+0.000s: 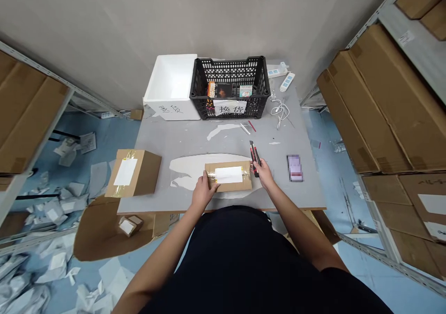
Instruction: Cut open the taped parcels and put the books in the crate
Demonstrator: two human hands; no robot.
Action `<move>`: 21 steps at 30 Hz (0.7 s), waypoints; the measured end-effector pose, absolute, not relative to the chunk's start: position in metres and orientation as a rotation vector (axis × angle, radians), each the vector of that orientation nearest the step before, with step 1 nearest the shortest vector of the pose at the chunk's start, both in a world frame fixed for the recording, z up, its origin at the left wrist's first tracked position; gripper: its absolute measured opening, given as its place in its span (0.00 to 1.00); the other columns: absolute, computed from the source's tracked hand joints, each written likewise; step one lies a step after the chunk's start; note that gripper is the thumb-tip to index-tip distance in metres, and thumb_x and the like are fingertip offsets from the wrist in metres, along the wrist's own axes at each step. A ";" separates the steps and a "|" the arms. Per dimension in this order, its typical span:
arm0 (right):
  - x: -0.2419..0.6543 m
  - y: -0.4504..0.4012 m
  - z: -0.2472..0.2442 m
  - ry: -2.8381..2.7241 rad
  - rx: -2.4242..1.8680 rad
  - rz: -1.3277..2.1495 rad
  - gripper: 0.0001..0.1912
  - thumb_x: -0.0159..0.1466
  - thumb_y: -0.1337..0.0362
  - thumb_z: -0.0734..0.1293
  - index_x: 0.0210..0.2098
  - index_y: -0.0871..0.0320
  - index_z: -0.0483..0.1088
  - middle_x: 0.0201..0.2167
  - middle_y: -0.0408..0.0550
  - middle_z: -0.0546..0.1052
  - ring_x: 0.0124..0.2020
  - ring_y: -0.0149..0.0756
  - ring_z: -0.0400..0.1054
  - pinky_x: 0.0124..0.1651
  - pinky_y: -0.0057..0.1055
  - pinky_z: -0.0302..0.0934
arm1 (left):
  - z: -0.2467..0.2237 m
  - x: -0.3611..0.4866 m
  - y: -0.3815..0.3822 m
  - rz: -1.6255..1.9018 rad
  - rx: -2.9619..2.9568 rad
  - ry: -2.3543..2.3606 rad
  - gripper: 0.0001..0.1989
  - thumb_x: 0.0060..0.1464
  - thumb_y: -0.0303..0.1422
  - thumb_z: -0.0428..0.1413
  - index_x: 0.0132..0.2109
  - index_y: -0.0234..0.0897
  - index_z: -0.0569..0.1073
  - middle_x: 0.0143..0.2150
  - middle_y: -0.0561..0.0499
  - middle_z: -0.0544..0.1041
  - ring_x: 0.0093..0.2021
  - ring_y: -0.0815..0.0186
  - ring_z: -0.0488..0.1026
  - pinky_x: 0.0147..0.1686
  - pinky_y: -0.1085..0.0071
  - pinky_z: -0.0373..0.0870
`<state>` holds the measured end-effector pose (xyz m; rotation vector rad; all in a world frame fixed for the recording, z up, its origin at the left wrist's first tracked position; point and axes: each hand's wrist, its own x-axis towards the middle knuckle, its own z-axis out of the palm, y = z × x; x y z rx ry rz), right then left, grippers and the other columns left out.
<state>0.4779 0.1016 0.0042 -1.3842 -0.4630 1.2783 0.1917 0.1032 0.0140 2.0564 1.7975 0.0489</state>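
a small cardboard parcel (228, 177) with a white label and clear tape is being held down near the near edge of the grey table (167, 142), on a torn white paper patch. the left hand (204, 191) is being pressed on its near left corner, partly open, fingers resting on top, with no closed grip seen. a red and black utility knife (255, 158) is being gripped in the closed right hand (264, 172), just beside the parcel's right end, tip pointing far. no cut is being shown. a second taped carton (134, 173) is being left at the table's left edge. a black plastic crate (230, 61) and a white foam box (170, 77) are being kept along the far side, with a white power strip (286, 81) and a white cable (279, 109) to the far right
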 end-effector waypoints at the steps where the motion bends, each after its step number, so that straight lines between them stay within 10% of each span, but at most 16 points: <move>1: 0.483 0.103 0.005 -0.490 -1.392 1.291 0.22 0.53 0.51 0.71 0.42 0.55 0.66 0.39 0.46 0.76 0.35 0.34 0.73 0.37 0.31 0.70 | 0.013 0.194 0.101 0.098 2.149 1.784 0.44 0.57 0.54 0.49 0.70 0.32 0.45 0.64 0.29 0.61 0.61 0.44 0.63 0.50 0.56 0.66; 8: 0.503 0.053 -0.002 -0.670 -1.628 1.337 0.32 0.56 0.53 0.67 0.57 0.55 0.61 0.29 0.41 0.74 0.16 0.25 0.63 0.15 0.22 0.56 | 0.011 0.215 0.126 0.009 2.722 1.067 0.48 0.52 0.57 0.54 0.69 0.34 0.49 0.71 0.34 0.49 0.71 0.46 0.43 0.66 0.46 0.41; 21: 0.514 -0.007 0.002 -0.626 -1.578 1.592 0.36 0.60 0.59 0.66 0.67 0.52 0.54 0.30 0.40 0.75 0.16 0.23 0.61 0.15 0.21 0.55 | 0.009 0.226 0.132 -0.101 2.872 0.820 0.44 0.53 0.53 0.54 0.69 0.35 0.53 0.70 0.37 0.51 0.71 0.44 0.42 0.66 0.42 0.36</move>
